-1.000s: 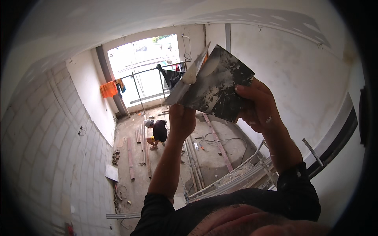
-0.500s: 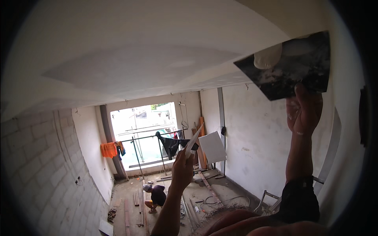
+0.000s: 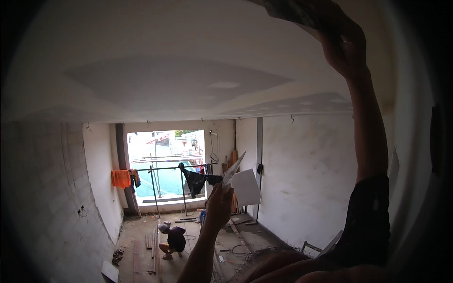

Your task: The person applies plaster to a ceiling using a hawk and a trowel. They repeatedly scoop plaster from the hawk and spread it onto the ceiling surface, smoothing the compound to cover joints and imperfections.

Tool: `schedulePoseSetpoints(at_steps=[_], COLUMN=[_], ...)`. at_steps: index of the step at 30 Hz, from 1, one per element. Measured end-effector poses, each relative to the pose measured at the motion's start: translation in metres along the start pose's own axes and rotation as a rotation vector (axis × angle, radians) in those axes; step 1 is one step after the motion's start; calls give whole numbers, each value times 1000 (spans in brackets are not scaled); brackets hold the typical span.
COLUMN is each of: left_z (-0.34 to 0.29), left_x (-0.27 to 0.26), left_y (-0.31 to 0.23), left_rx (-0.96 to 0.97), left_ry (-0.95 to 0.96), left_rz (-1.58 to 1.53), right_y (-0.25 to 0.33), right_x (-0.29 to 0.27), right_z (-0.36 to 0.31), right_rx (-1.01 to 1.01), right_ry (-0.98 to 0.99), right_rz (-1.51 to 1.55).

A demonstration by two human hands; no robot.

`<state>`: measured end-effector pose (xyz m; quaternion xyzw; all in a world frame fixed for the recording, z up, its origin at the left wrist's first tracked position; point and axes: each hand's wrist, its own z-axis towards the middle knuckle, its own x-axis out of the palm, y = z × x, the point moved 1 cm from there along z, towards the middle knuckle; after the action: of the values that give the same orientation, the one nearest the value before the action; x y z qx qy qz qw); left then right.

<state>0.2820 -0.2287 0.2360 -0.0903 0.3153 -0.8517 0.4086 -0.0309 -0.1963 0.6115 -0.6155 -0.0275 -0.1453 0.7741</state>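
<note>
My right hand [image 3: 347, 47] is raised high at the upper right, fingers wrapped around a dark flat putty blade [image 3: 295, 13]. The blade is tilted close up under the pale ceiling [image 3: 179, 33]; its upper part is cut off by the picture's edge, and whether it touches cannot be told. Lower, near the middle, my left hand [image 3: 220, 203] grips a second thin, whitish-smeared putty blade [image 3: 234, 170], seen almost edge-on with its tip pointing up and right. Grey patches [image 3: 165, 78] mark the ceiling ahead.
A person [image 3: 173, 239] crouches on the floor below, beside metal bars. Clothes, one piece orange [image 3: 123, 178], hang on a pole across the bright window opening [image 3: 165, 160]. A white board [image 3: 247, 187] leans near the right wall [image 3: 306, 184]. Part of a metal frame [image 3: 325, 245] shows lower right.
My right hand has lifted its blade up toward the ceiling and turned it; the white putty seen on it earlier is out of sight. The left hand holds its blade much as before.
</note>
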Motion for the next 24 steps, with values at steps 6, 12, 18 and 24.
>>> schedulePoseSetpoints(at_steps=[6, 12, 18, 24], left_z=[-5, -5, -3, -4], left_x=[5, 5, 12, 6], left_y=[16, 14, 15, 16], left_rx=[25, 110, 156, 123], left_ry=[-30, -64, -60, -35], left_rz=[-110, -101, -178, -186], right_y=[-26, -16, -32, -21], right_x=[20, 44, 46, 55], right_z=[31, 38, 41, 52], right_rx=[-138, -44, -132, -140], right_ry=[-22, 27, 8, 24], right_rz=[16, 5, -12, -84])
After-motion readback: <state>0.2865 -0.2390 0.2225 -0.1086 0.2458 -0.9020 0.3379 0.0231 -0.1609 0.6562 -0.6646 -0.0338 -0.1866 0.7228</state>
